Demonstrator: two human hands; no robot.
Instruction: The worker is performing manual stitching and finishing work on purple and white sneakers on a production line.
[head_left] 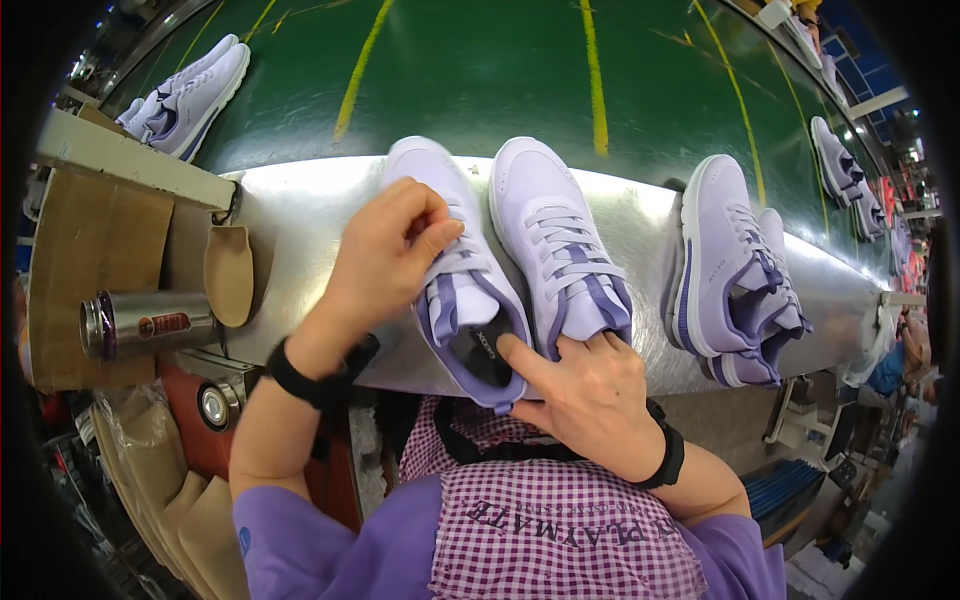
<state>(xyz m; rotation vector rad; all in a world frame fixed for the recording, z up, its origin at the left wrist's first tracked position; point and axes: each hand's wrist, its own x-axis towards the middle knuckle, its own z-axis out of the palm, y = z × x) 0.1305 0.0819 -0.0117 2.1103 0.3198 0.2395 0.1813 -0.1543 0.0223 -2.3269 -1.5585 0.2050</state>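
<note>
Two pale lavender sneakers lie side by side in front of me, toes pointing away: the left sneaker (475, 303) and the right sneaker (560, 235). Both have light laces and darker purple collars. My left hand (392, 245) is closed over the laces of the left sneaker, finger and thumb together; what they pinch is hidden. My right hand (590, 395) grips at the heel ends. Its thumb is at the left sneaker's opening, and the other fingers dip into the right sneaker's opening, where their tips are hidden.
The sneakers rest on a metal ledge (300, 240) along a green belt (480, 70) with yellow lines. Another sneaker pair (735, 265) sits to the right, more shoes (200, 95) at far left. A steel flask (150, 325), tan insole-shaped piece (229, 275) and white beam (140, 160) are at left.
</note>
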